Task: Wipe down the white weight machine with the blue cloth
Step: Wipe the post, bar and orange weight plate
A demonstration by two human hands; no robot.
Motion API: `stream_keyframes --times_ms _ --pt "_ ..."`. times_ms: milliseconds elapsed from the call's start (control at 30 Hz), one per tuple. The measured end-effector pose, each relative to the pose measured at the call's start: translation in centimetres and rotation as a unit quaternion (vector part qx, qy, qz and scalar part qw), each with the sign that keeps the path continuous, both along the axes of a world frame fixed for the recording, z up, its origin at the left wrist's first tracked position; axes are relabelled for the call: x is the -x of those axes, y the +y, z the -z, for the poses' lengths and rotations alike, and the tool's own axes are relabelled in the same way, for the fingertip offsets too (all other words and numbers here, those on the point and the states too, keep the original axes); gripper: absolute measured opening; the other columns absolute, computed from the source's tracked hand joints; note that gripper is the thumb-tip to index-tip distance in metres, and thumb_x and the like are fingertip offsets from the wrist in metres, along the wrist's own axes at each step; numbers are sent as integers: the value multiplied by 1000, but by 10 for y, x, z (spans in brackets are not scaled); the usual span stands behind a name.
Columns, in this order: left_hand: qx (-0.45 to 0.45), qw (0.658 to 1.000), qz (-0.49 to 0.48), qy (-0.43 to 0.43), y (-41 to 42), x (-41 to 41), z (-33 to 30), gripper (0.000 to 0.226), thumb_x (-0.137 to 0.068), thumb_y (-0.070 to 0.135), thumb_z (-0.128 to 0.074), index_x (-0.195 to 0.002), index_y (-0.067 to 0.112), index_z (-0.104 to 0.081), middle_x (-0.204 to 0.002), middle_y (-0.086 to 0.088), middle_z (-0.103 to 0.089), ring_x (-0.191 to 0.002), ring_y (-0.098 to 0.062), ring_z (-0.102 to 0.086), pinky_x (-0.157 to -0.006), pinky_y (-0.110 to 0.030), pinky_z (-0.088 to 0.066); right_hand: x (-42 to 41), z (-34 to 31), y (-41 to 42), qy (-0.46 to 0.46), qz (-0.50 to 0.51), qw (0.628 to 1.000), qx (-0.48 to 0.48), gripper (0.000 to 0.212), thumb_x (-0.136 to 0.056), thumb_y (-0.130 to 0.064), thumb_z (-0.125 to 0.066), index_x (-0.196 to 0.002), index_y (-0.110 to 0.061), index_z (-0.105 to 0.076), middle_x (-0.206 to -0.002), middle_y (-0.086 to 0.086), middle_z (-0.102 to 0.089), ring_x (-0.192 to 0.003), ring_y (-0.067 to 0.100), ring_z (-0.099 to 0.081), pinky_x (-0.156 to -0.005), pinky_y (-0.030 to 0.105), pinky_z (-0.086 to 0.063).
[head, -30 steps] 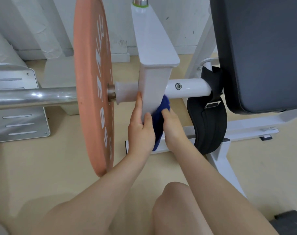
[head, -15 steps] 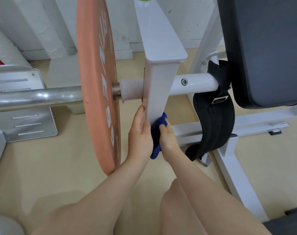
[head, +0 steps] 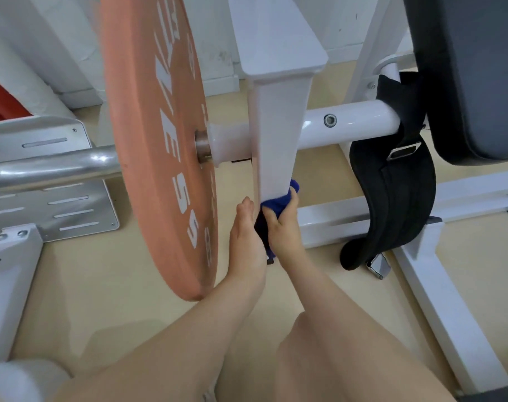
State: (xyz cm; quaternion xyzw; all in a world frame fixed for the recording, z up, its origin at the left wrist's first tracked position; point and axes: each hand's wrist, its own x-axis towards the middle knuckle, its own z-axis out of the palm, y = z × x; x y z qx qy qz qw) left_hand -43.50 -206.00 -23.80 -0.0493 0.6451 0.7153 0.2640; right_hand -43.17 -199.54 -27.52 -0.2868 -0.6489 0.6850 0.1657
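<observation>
The white weight machine's upright post (head: 276, 134) stands in the middle of the view, with a white crossbar (head: 351, 123) running through it. My right hand (head: 284, 227) grips the blue cloth (head: 278, 203) and holds it against the lower part of the post. My left hand (head: 245, 242) lies alongside the post's left face with straight fingers pointing up, touching it just beside the cloth. Most of the cloth is hidden between my two hands.
An orange weight plate (head: 159, 134) on a steel bar (head: 49, 166) stands close to the left of the post. A black strap (head: 392, 204) hangs from the crossbar on the right, under a dark seat pad (head: 473, 76). White base rails (head: 438, 309) run across the floor.
Both hands and the cloth have slid down the post, from just under the crossbar to its lower section. The camera has moved closer.
</observation>
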Motion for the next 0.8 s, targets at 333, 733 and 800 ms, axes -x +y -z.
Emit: stream_keyframes --times_ms 333,733,800 --pt "20 998 0 65 15 6 20 35 -102 32 -21 -100 37 -56 -74 39 -60 -65 32 -48 -53 8 -34 11 17 -2 -13 49 996 -78 53 -77 -31 -52 -124 -43 -31 -113 -3 -58 -105 21 -57 -93 50 -45" --pt "31 997 46 48 20 19 61 43 -101 39 -16 -100 40 -59 -89 30 -67 -83 19 -59 -61 -1 -43 12 62 8 63 18 997 -32 61 -77 -22 -39 -131 -48 -27 -125 -2 -55 -111 20 -56 -95 45 -47" --pt "31 995 62 77 15 18 66 42 -101 36 -15 -104 43 -57 -88 36 -64 -82 26 -54 -58 4 -39 10 92 12 12 -15 997 -68 62 -77 -15 -41 -133 -40 -29 -113 -2 -59 -97 15 -60 -85 47 -51"
